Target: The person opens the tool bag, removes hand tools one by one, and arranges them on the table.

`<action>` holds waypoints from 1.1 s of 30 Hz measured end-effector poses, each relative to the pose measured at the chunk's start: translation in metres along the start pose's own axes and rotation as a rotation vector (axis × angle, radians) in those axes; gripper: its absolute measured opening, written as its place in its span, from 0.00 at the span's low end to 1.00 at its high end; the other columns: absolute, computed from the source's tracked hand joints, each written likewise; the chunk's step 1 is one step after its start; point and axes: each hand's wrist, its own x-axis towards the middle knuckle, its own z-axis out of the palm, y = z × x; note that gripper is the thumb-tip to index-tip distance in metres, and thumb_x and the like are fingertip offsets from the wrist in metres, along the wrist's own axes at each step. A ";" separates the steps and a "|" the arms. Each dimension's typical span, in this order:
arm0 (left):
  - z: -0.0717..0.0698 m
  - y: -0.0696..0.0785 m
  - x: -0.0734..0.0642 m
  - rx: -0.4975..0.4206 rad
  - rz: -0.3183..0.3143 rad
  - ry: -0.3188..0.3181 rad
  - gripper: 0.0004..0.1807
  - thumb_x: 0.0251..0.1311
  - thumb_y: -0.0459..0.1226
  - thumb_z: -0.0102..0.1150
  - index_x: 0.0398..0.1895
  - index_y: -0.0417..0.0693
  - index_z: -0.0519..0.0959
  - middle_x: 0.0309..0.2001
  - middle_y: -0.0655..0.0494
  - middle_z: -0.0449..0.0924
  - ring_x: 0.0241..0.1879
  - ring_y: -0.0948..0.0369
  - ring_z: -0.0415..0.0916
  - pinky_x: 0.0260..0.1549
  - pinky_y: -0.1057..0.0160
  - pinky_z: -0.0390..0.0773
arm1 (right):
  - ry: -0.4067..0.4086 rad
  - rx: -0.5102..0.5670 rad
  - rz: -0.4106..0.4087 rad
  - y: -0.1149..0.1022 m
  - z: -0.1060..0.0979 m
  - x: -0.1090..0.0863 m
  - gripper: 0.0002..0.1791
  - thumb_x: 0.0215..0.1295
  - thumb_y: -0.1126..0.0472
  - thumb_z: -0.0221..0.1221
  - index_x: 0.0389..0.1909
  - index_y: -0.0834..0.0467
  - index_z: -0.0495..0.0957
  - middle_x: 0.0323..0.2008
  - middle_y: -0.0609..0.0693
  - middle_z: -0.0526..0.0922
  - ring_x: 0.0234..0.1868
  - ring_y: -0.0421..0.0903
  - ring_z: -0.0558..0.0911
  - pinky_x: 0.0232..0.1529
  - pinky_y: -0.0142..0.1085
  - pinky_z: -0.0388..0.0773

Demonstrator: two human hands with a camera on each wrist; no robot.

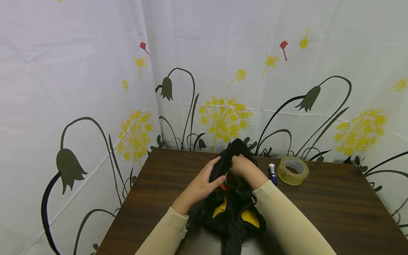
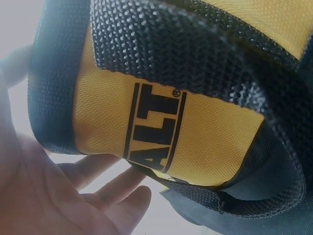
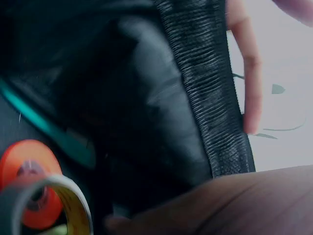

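Observation:
A black and yellow fabric tool bag (image 1: 251, 217) stands on the table, its opening facing up. My left hand (image 1: 199, 184) grips the bag's left side, thumb over the opening; in the left wrist view its fingers (image 2: 105, 188) curl behind the yellow panel (image 2: 215, 142) lettered "ALT". My right hand (image 1: 247, 168) reaches down into the bag, its fingertips hidden. Inside, the right wrist view shows an orange disc-shaped roll (image 3: 36, 147), a tape roll (image 3: 78, 200) over it and a teal strip (image 3: 44, 122). Part of the right hand (image 3: 254, 203) crosses below the black rim (image 3: 200, 93).
Right of the bag, a blue glue stick (image 1: 272, 173) with a white cap stands beside a large roll of clear yellowish packing tape (image 1: 293, 170). The brown wooden table (image 1: 334, 205) ends at a white floral curtain (image 1: 223, 42) behind and at the sides.

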 end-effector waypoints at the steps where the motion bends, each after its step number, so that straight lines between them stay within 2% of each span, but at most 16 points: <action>1: 0.000 0.000 0.000 0.001 -0.001 0.001 0.44 0.69 0.64 0.51 0.82 0.70 0.46 0.81 0.68 0.45 0.81 0.56 0.48 0.74 0.38 0.58 | -0.025 -0.018 0.007 0.000 0.001 0.000 0.15 0.70 0.64 0.57 0.55 0.63 0.80 0.54 0.60 0.83 0.55 0.58 0.79 0.48 0.47 0.76; 2: 0.001 0.000 0.000 0.003 -0.001 0.003 0.44 0.69 0.64 0.51 0.82 0.70 0.46 0.81 0.68 0.45 0.81 0.56 0.48 0.74 0.38 0.58 | -0.051 -0.032 0.017 0.000 0.002 0.000 0.13 0.70 0.64 0.58 0.52 0.63 0.81 0.51 0.59 0.84 0.54 0.57 0.80 0.47 0.46 0.76; 6: 0.000 -0.001 0.000 0.008 -0.001 0.004 0.45 0.68 0.64 0.51 0.82 0.69 0.46 0.81 0.68 0.44 0.81 0.55 0.46 0.74 0.38 0.57 | -0.146 -0.062 0.047 0.001 0.008 0.000 0.06 0.69 0.65 0.59 0.40 0.61 0.83 0.38 0.53 0.84 0.35 0.49 0.79 0.38 0.41 0.73; 9: 0.000 -0.001 0.001 0.016 0.000 0.006 0.45 0.68 0.64 0.51 0.82 0.68 0.46 0.81 0.66 0.45 0.81 0.55 0.47 0.74 0.38 0.57 | -0.150 -0.065 0.058 0.004 0.013 0.002 0.03 0.67 0.67 0.60 0.36 0.61 0.82 0.32 0.51 0.80 0.30 0.47 0.75 0.34 0.38 0.70; 14: -0.001 -0.001 0.000 0.029 -0.001 0.016 0.45 0.68 0.65 0.52 0.82 0.68 0.46 0.81 0.66 0.46 0.80 0.54 0.49 0.73 0.38 0.58 | -0.111 -0.023 0.067 0.007 0.021 0.009 0.01 0.62 0.68 0.64 0.34 0.62 0.81 0.29 0.50 0.78 0.28 0.47 0.74 0.33 0.37 0.69; 20: -0.003 -0.001 -0.001 0.022 -0.013 0.019 0.45 0.67 0.65 0.53 0.82 0.71 0.47 0.81 0.67 0.48 0.80 0.55 0.49 0.73 0.37 0.58 | -0.048 0.054 0.077 0.010 0.032 0.018 0.04 0.64 0.65 0.63 0.30 0.59 0.81 0.28 0.50 0.80 0.28 0.48 0.76 0.32 0.38 0.73; 26: -0.003 -0.003 0.000 0.013 -0.015 0.018 0.44 0.67 0.65 0.53 0.81 0.73 0.47 0.80 0.67 0.49 0.80 0.56 0.52 0.73 0.40 0.60 | 0.025 0.190 0.017 0.016 0.041 0.020 0.09 0.67 0.58 0.64 0.40 0.61 0.83 0.35 0.52 0.84 0.34 0.48 0.80 0.41 0.43 0.79; 30: -0.004 -0.003 0.000 0.012 -0.024 0.023 0.43 0.67 0.65 0.53 0.81 0.74 0.48 0.80 0.69 0.49 0.80 0.56 0.51 0.73 0.38 0.60 | 0.043 0.292 0.003 0.020 0.046 0.019 0.09 0.62 0.61 0.68 0.39 0.62 0.82 0.32 0.52 0.83 0.31 0.47 0.80 0.33 0.40 0.78; 33: -0.004 -0.002 -0.001 0.014 -0.028 0.028 0.43 0.67 0.65 0.53 0.80 0.76 0.48 0.80 0.69 0.49 0.80 0.55 0.50 0.73 0.37 0.59 | 0.040 0.407 -0.004 0.022 0.046 0.014 0.09 0.59 0.63 0.69 0.37 0.62 0.82 0.30 0.52 0.83 0.28 0.47 0.80 0.28 0.37 0.76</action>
